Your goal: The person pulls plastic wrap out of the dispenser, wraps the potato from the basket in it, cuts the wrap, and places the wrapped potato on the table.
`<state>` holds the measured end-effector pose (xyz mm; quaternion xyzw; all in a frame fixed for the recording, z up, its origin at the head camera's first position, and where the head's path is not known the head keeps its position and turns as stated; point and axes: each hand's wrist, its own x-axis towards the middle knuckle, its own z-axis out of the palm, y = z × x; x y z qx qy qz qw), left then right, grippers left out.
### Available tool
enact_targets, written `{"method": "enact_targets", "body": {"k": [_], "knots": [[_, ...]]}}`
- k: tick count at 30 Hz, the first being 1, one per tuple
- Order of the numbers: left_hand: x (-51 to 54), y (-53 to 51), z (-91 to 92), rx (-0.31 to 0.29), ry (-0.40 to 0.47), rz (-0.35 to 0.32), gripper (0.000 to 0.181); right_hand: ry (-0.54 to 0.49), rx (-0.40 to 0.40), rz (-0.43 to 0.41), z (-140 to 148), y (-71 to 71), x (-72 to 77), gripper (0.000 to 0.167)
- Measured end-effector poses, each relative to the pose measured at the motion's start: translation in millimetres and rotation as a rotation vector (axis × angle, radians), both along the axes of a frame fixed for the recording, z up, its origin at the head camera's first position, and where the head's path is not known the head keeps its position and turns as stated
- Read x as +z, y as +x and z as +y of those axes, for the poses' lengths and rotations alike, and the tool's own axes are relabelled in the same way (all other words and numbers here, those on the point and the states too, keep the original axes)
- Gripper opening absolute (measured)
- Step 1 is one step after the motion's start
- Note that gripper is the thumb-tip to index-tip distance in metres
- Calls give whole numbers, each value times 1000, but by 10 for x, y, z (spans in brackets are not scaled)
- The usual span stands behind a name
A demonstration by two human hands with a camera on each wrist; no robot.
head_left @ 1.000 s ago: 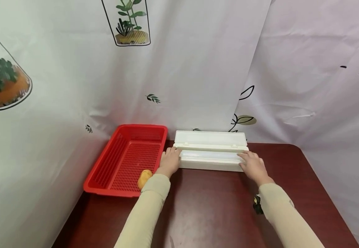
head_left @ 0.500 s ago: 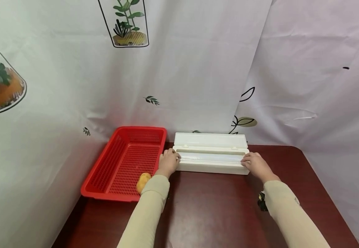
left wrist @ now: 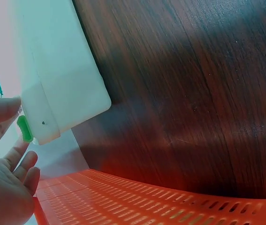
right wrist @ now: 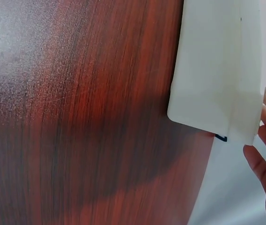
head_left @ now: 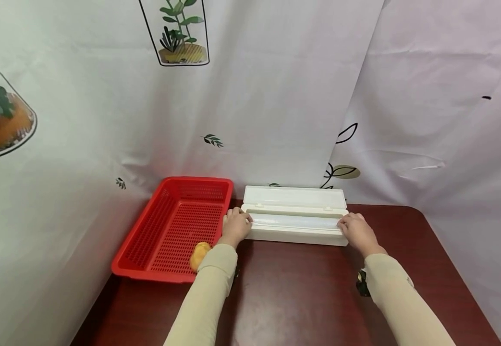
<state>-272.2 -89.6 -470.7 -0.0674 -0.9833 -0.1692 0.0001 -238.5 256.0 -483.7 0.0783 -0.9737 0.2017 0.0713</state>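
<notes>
A long white cling film box (head_left: 295, 235) lies near the back edge of the table, its lid tipped back. Inside is a roll of cling film (head_left: 293, 221). At its left end, my left hand (head_left: 235, 226) has thumb and index finger close together at the film's edge. A green tab (left wrist: 25, 129) shows at that end in the left wrist view. The right hand (head_left: 358, 233) pinches at the film's right end, its other fingers spread past the box (right wrist: 208, 70). The clear film itself is hard to make out between the fingertips.
A red plastic basket (head_left: 146, 276) stands left of the box, close to the left hand. A yellow-orange rounded thing (head_left: 199, 255) lies in it, partly behind the left sleeve. The table (head_left: 298, 293) is dark reddish wood, with printed white cloth (head_left: 276, 120) hanging behind.
The right hand's fingers have drawn together at the film's right end; a second ago thumb and fingers were apart. The left hand stays at the left end. The view has shifted slightly.
</notes>
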Motion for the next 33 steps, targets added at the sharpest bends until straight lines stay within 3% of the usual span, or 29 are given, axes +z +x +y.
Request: {"method": "enact_targets", "body": {"k": [11, 17, 22, 30, 33], "knots": [[-22, -66, 78, 71, 38, 4, 22, 33, -110, -68, -17, -72, 20, 20], [-10, -100, 84, 59, 55, -7, 17, -11, -157, -123, -34, -98, 53, 24], [-31, -119, 103, 61, 47, 38, 12, -16, -172, -160, -37, -116, 89, 24], [-90, -174, 151, 85, 53, 110, 13, -21, -134, -91, -22, -114, 61, 25], [-80, -189, 168, 77, 31, 114, 13, -36, -149, -104, -26, -117, 55, 24]]}}
